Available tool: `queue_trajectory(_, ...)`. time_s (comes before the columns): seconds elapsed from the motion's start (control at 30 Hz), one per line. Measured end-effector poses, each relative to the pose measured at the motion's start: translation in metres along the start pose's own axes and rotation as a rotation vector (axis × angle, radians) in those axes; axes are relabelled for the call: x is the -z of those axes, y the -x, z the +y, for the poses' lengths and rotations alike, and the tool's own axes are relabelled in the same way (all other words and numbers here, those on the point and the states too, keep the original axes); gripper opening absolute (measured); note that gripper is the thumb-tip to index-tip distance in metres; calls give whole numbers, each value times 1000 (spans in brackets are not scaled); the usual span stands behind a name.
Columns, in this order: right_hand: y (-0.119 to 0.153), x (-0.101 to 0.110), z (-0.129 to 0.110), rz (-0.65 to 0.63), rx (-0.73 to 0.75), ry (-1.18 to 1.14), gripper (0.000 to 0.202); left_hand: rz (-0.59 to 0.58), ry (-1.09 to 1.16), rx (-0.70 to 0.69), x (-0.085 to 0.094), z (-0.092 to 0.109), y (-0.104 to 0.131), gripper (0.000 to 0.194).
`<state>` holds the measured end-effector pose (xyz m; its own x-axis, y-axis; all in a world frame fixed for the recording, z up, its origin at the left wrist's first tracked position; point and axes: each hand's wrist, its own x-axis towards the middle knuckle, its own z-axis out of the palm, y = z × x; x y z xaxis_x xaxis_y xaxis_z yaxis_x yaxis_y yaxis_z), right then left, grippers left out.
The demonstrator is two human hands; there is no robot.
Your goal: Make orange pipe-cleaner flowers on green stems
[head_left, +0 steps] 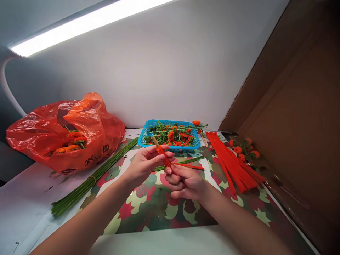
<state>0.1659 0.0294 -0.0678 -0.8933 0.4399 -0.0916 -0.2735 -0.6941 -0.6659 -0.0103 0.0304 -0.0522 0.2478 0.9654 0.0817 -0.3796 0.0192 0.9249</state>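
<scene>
In front of me, an orange pipe cleaner (166,161) is wound in a coil around a thin wooden stick (155,141), which tilts up to the left. My left hand (142,163) is closed on the upper part of the coil, thumb and fingers around it. At the lower end, my right hand (187,182) pinches the coil with its fingers curled in. A straight orange-red length (192,166) sticks out to the right just above the right hand; whether it joins the coil is unclear.
Behind the hands stands a blue basket (143,141) of orange and green pipe-cleaner flowers. Green pipe cleaners (98,173) lie bundled at left beside a red plastic bag (92,131). Orange-red pipe cleaners (233,163) spread at right, near a cardboard wall (292,117) and orange flowers (241,150).
</scene>
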Motion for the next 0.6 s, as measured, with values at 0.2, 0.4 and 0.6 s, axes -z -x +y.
queue_trajectory(0.2,-12,-5,14,346,266,429,32,202,-56,44,1,-4,-4,38)
queue_trajectory(0.4,-13,-3,29,828,496,1404,24,283,-162,-44,-6,-9,-2,27)
queue_trajectory(0.6,-17,3,34,879,545,1594,21,323,-186,-72,-12,-10,3,24)
